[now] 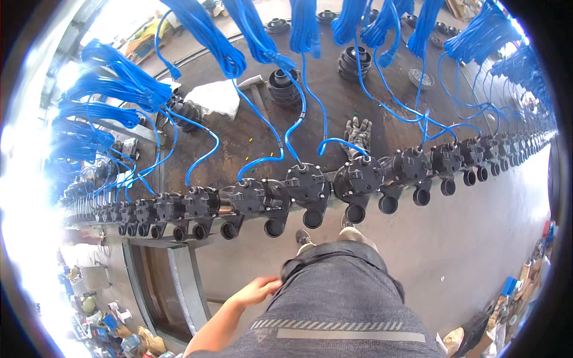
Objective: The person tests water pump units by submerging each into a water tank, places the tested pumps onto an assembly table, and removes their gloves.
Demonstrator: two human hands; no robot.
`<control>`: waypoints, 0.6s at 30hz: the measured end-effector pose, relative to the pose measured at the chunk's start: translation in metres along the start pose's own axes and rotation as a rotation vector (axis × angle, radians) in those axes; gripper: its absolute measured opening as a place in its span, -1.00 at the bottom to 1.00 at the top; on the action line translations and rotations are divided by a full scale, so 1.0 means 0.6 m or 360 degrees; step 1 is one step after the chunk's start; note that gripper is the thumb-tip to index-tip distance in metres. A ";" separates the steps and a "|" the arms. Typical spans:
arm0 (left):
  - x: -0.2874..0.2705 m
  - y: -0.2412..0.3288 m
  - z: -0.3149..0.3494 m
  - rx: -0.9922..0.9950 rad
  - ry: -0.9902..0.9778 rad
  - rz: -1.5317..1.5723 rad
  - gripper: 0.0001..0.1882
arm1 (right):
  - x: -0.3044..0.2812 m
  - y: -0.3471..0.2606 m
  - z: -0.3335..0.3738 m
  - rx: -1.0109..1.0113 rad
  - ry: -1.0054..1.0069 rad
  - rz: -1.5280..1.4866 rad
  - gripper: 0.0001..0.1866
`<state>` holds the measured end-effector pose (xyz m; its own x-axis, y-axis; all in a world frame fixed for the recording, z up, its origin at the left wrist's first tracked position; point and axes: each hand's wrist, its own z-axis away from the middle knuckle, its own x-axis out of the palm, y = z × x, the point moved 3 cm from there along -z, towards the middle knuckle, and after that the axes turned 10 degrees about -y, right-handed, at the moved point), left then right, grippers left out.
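Note:
My left hand [260, 291] is low beside my dark grey clothing [334, 292], near its side edge. Its visible fingers are bent and close together with their tips at the cloth; whether they hold anything is hidden. My right hand is out of view. Ahead of me, a long row of black pump-like units [305, 182] lines the near edge of a dark worktable [239, 149], each with a round port facing me. Blue cables [293, 134] run from several of them up to hanging coiled bundles [304, 33]. A grey patterned work glove [358, 134] lies behind the row.
Black ribbed round parts [283, 88] stand on the worktable, near a white sheet or bag [215, 98]. A grey metal frame [182, 286] is below the table at left. Mixed items crowd the floor at lower left [128, 337] and right [507, 310].

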<state>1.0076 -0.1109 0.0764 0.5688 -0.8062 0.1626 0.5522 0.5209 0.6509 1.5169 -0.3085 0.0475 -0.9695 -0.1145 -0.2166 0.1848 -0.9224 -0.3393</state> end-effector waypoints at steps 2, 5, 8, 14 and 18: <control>0.009 -0.033 0.061 -0.0258 -0.0047 0.0076 -0.53 | -0.016 -0.045 0.012 -0.0106 0.0033 0.0113 -0.27; -0.006 -0.065 0.098 -0.0476 -0.0017 -0.0175 -0.70 | -0.032 -0.131 -0.001 -0.0130 -0.0112 0.0378 -0.21; -0.054 -0.019 0.062 -0.0226 0.0470 -0.0303 -0.75 | -0.017 -0.217 -0.040 0.0003 -0.0532 0.0437 -0.20; -0.009 0.277 -0.115 0.0958 0.0090 -0.0872 -0.72 | -0.012 -0.277 -0.047 -0.0030 -0.0723 0.0278 -0.39; 0.121 0.397 -0.230 0.1193 -0.0444 -0.1119 -0.76 | -0.056 -0.234 -0.009 -0.0310 -0.0563 -0.0046 -0.64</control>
<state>1.2648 -0.0069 0.1407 0.0556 -0.9441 -0.3250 0.1321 -0.3157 0.9396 1.5246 -0.1733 0.0978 -0.9641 -0.2406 0.1126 0.1505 -0.8440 -0.5149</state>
